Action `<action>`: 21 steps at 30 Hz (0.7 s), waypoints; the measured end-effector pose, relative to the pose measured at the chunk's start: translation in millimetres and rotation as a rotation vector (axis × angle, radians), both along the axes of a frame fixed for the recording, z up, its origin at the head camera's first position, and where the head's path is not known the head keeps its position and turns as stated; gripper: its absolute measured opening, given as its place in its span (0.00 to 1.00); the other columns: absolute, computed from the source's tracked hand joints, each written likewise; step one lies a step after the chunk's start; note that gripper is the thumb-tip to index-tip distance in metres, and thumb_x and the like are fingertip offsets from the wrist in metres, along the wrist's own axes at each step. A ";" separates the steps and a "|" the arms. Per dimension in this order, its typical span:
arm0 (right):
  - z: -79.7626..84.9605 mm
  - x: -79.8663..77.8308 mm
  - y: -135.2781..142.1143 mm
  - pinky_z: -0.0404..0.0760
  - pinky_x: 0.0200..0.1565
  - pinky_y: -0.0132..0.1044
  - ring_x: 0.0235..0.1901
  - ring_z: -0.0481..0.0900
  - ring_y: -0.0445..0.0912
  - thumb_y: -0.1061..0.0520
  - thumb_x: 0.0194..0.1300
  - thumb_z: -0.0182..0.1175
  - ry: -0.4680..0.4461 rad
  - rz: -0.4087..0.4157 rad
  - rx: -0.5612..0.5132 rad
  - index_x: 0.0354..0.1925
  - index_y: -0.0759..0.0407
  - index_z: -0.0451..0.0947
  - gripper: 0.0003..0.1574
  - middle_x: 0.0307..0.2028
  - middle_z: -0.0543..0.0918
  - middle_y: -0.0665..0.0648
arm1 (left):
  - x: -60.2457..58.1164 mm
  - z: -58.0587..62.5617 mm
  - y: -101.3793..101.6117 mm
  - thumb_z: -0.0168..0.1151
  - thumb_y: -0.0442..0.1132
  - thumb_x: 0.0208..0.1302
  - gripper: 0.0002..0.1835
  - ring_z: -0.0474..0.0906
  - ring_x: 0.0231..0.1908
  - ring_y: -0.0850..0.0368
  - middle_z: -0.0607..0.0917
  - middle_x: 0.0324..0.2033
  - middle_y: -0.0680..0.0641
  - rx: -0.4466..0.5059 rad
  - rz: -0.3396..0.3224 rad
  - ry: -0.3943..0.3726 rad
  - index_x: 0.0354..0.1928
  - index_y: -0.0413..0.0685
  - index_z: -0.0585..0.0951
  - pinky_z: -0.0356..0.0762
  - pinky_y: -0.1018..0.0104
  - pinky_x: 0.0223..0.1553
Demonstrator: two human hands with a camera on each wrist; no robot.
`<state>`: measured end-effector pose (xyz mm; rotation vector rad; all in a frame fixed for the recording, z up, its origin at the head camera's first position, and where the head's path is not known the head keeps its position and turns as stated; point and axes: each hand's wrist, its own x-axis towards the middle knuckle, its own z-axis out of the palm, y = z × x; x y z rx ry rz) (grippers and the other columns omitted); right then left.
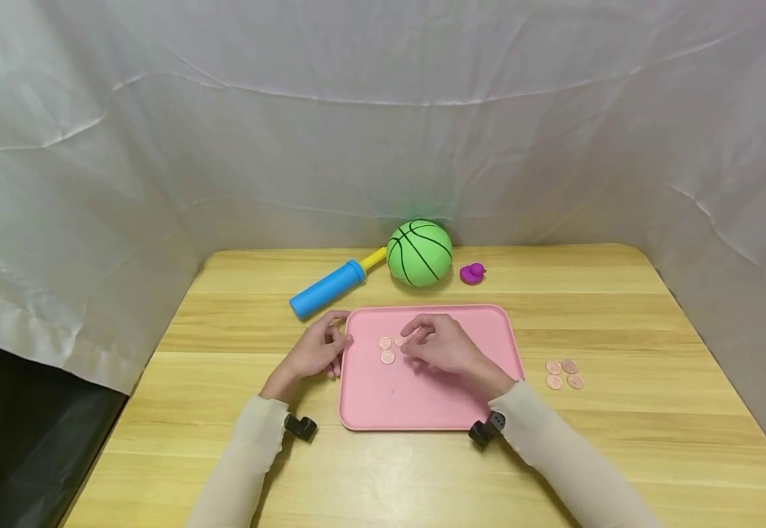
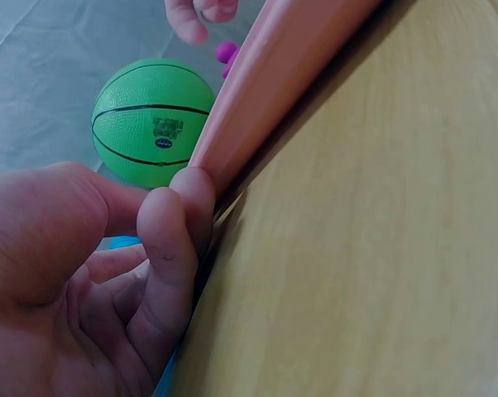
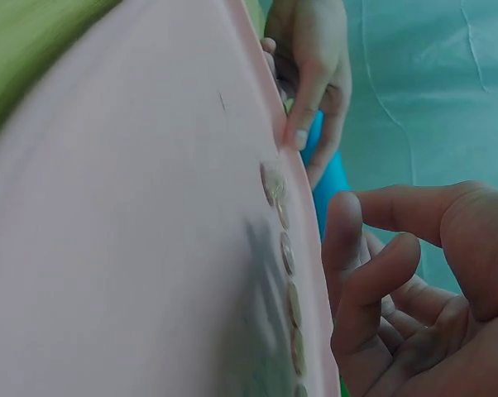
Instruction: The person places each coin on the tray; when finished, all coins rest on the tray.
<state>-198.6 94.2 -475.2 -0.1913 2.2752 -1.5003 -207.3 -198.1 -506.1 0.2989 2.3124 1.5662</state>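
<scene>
A pink tray point(image 1: 422, 407) lies on the wooden table with several copper-coloured coins point(image 1: 388, 357) near its left middle. My left hand point(image 1: 317, 348) holds the tray's left rim, its thumb on the edge and the other fingers curled against the outer side. Over the tray, my right hand point(image 1: 445, 345) hovers with loosely bent fingers beside the coins. Its thumb and index fingertips come close together in the right wrist view, and no coin shows between them. A row of coins point(image 3: 288, 252) lies along the tray there. The hand hides part of the tray in the head view.
Several more coins point(image 1: 554, 382) lie on the table right of the tray. Behind it stand a green basketball point(image 1: 419, 253), a blue pump point(image 1: 328, 290) with a yellow end, and a small purple rubber duck point(image 1: 472, 273). A pale curtain point(image 1: 383, 147) surrounds the table.
</scene>
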 end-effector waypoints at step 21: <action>17.2 9.4 73.5 0.89 0.26 0.38 0.35 0.89 0.54 0.60 0.72 0.71 0.138 -0.045 -0.004 0.58 0.68 0.84 0.20 0.44 0.90 0.66 | -0.4 -0.9 0.9 0.58 0.33 0.83 0.29 0.80 0.15 0.58 0.81 0.30 0.42 -0.013 0.007 0.004 0.80 0.40 0.66 0.84 0.65 0.15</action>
